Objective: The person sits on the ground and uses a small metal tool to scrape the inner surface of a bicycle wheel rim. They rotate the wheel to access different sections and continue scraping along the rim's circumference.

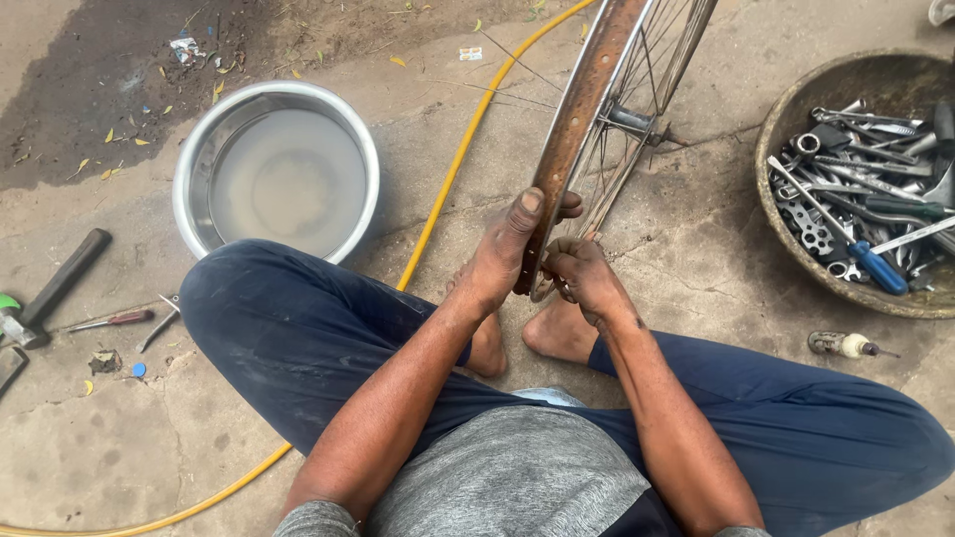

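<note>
The bicycle wheel rim [575,119] at twelve o'clock was rusty matt metal; the steel basin [199,149] at ten o'clock gleamed smooth.

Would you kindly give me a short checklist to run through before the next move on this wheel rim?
1. Left hand grips the rusty wheel rim: ok.
2. Right hand is at the rim's lower edge; what its grip holds: cannot tell.
3. Rim stands upright between the bare feet: ok.
4. Basin of tools sits close on the right side: ok.
5. Steel bowl of water stands apart from the rim: ok.
6. Yellow hose runs under the leg near the rim: not ok.
</note>
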